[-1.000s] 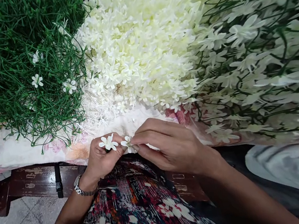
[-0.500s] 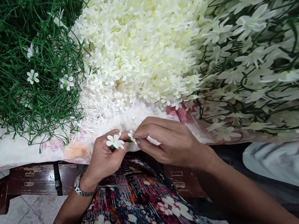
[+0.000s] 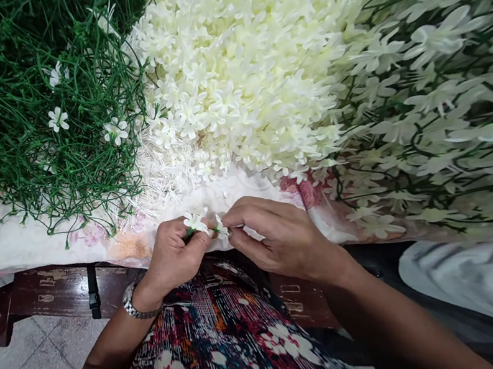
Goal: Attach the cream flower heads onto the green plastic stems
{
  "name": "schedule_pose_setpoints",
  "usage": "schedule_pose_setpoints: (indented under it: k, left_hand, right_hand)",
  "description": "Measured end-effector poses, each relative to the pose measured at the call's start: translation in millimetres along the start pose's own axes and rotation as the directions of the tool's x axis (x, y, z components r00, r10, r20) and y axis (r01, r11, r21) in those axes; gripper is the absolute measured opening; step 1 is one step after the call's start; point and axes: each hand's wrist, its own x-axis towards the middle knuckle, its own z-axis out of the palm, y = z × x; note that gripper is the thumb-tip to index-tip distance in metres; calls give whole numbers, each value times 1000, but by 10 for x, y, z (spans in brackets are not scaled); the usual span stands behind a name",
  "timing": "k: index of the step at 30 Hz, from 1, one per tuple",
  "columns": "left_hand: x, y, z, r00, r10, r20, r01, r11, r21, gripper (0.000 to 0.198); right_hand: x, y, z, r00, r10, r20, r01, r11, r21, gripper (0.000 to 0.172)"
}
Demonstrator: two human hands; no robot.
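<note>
My left hand (image 3: pixel 180 252) is closed on a green flower stem, mostly hidden by the fingers. A white artificial flower (image 3: pixel 196 223) on that stem stands out above the thumb. Close to its right, my right hand (image 3: pixel 278 236) pinches a second small white flower (image 3: pixel 220 225) between thumb and fingertips, at the tip of a short green stem end. Both hands are nearly touching, just over the front edge of the cloth-covered table.
A heap of green plastic stems (image 3: pixel 46 117) lies at the left, with white stamens (image 3: pixel 168 166) beside it. Loose white blossoms (image 3: pixel 246 71) pile up in the middle. Finished-looking flower sprays (image 3: pixel 439 95) spread at the right. A floral cloth (image 3: pixel 48 243) lies underneath.
The flower at my left hand has turned and shifted slightly right. My right hand stays at the second flower, and the whole view has shifted a little.
</note>
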Motion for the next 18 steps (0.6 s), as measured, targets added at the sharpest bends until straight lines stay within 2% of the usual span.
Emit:
schedule_pose_setpoints:
  k: [10, 18]
  left_hand:
    - [-13, 8, 19, 995, 96, -4, -95, 990, 109, 20]
    - [4, 15, 28, 996, 80, 42, -84, 990, 113, 21]
  right_hand:
    - [3, 7, 9, 999, -19, 42, 20, 1000, -25, 12]
    - [-20, -2, 9, 998, -44, 44, 47, 997, -69, 13]
